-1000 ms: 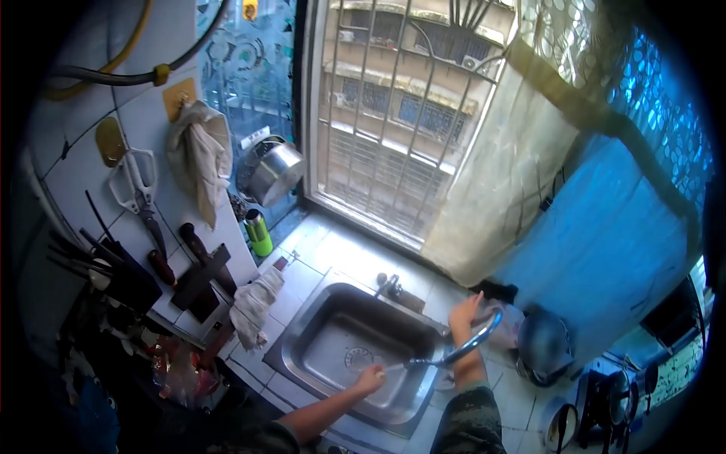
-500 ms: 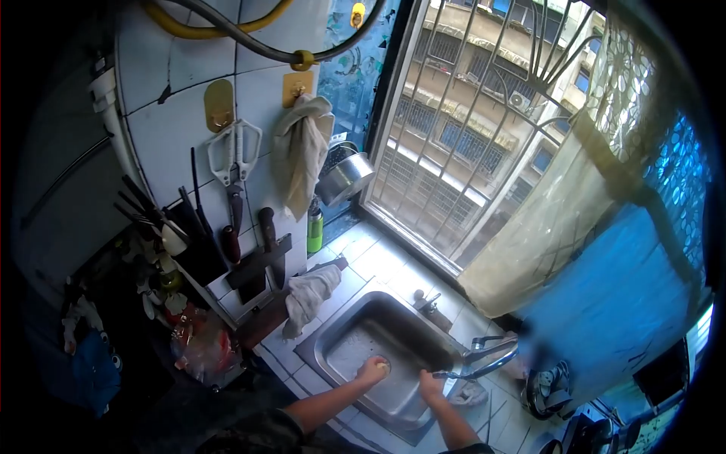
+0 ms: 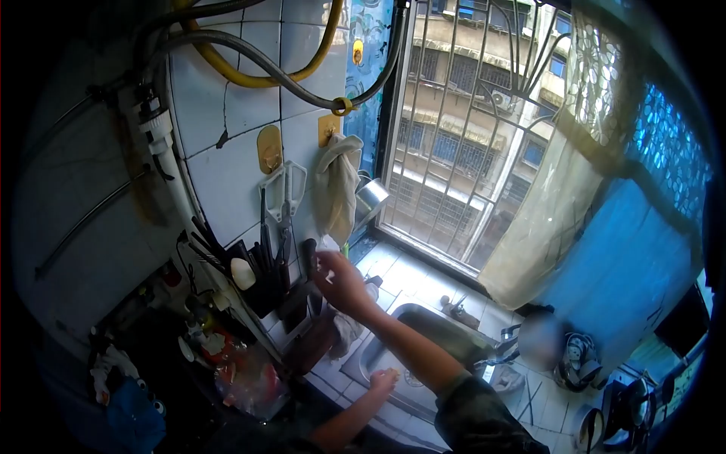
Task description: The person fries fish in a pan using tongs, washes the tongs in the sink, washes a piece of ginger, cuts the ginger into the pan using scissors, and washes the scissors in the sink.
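My left hand [image 3: 383, 380] is low over the near-left part of the steel sink [image 3: 361, 362]. Its fingers are closed on a small pale yellowish piece [image 3: 394, 374], mostly hidden by them. My right hand [image 3: 342, 281] is raised at the tiled wall, arm stretched across the sink. Its fingers are bent and apart, right beside the dark handle of a knife [image 3: 308, 253] standing in the wall rack. Whether they touch the handle I cannot tell. A black holder [image 3: 265, 299] with several utensils is left of that knife, and white-handled scissors [image 3: 283, 193] hang above.
A cloth [image 3: 338, 185] hangs from a wall hook near a metal pot [image 3: 370, 197]. The faucet [image 3: 507, 344] rises at the sink's right. A grey rag [image 3: 348, 333] lies left of the sink. Plastic bags [image 3: 246, 378] are at lower left; a barred window [image 3: 461, 136] is behind.
My right hand has left the faucet area and moved up and left to the knife rack. My left hand stays low at the sink, still holding the pale piece. The view has shifted left.
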Motion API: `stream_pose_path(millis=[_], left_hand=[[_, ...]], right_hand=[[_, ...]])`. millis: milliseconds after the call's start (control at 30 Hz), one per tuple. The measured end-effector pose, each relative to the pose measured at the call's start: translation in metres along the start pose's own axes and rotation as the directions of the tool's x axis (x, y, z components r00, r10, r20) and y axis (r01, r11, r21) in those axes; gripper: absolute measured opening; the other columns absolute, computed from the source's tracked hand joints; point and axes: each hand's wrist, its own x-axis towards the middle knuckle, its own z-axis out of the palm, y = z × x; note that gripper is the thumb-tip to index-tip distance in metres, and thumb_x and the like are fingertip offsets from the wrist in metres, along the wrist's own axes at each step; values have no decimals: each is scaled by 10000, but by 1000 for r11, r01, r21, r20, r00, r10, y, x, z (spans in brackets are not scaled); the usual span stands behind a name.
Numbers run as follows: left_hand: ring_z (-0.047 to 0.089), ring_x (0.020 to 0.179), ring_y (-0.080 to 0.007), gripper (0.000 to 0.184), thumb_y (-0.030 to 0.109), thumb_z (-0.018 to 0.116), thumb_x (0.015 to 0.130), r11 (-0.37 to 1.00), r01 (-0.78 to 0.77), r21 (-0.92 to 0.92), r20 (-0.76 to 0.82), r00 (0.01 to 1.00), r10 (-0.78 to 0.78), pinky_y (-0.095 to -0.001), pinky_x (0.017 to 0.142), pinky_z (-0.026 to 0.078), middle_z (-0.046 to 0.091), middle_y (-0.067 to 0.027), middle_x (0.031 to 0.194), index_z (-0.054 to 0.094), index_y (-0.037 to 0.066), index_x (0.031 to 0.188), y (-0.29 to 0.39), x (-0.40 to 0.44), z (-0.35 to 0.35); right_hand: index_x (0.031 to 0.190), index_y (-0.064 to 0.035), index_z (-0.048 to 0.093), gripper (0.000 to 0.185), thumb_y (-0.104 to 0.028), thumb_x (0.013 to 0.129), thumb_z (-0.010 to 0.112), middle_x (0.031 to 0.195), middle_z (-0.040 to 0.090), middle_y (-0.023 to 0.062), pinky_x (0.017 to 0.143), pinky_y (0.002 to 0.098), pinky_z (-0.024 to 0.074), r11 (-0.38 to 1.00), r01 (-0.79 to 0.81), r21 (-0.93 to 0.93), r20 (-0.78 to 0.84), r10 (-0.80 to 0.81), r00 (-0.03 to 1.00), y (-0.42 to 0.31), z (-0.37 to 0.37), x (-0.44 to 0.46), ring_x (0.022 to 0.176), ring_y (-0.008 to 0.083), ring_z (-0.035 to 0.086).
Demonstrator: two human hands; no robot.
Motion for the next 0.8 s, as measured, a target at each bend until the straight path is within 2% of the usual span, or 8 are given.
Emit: stream_pose_path(millis=[33, 167, 333, 467, 633, 733, 767, 800], left_hand=[[438, 452, -101, 113, 105, 599, 809, 999, 12, -47, 110, 994, -7, -211, 387, 327, 520, -48, 649, 513, 32, 818, 0, 2, -5], [436, 474, -102, 119, 82, 579, 828, 963, 13, -270, 177, 983, 37, -219, 416, 320, 493, -28, 626, 498, 36, 755, 6, -10, -5], [453, 552, -124, 81, 77, 592, 814, 947, 119, -299, 448, 894, 29, -238, 498, 375, 478, -20, 634, 534, 21, 822, -10, 19, -24], [489, 683, -157, 108, 92, 590, 820, 956, 186, -226, 367, 926, -94, -263, 600, 425, 498, -55, 752, 540, 23, 886, 0, -8, -16], [536, 771, -164, 232, 217, 471, 925, 809, 536, -242, 557, 759, -336, -281, 728, 469, 529, -98, 939, 486, 42, 1077, 13, -50, 8], [540, 791, -193, 278, 303, 487, 901, 792, 589, -163, 700, 634, -328, -350, 792, 433, 619, -65, 879, 579, 44, 944, -11, -56, 28], [539, 799, -206, 282, 312, 489, 896, 752, 646, -132, 772, 543, -330, -356, 797, 431, 618, -71, 875, 577, 48, 936, -23, -54, 36], [530, 823, -220, 295, 336, 490, 883, 719, 684, -123, 758, 532, -376, -362, 805, 428, 617, -89, 878, 584, 57, 899, -34, -60, 49]], right_hand=[[1070, -53, 500, 383, -189, 734, 624, 983, 549, 156, 766, 379, 458, 999, -41, 16, 7, 41, 999, -11, 15, 24, 912, 322, 559], [1028, -12, 405, 452, -192, 682, 634, 1024, 537, 248, 772, 452, 454, 955, -294, -46, -21, 294, 956, -42, 50, 69, 899, 409, 556], [979, -22, 383, 337, -97, 702, 560, 863, 563, 230, 711, 472, 436, 996, -87, 4, -316, 84, 945, -39, 36, 88, 824, 420, 553], [950, -20, 431, 272, -90, 716, 550, 812, 569, 210, 661, 455, 443, 993, -58, 105, -449, 100, 888, -63, -21, 92, 765, 395, 571], [827, -65, 517, 202, 14, 680, 633, 757, 519, 79, 566, 321, 454, 956, 288, 59, -403, -242, 883, -15, -87, -24, 674, 205, 552], [849, -71, 581, 206, -83, 667, 675, 786, 562, 77, 590, 316, 483, 989, -144, -31, -409, 119, 905, -4, -135, -152, 693, 201, 594], [844, -68, 568, 230, -87, 645, 682, 808, 563, 82, 612, 333, 484, 946, -116, -303, -452, -36, 891, 9, -152, -197, 713, 225, 598], [841, -61, 554, 237, -82, 639, 678, 828, 554, 88, 636, 332, 475, 960, -156, -234, -552, 1, 834, 20, -167, -246, 736, 245, 586]])
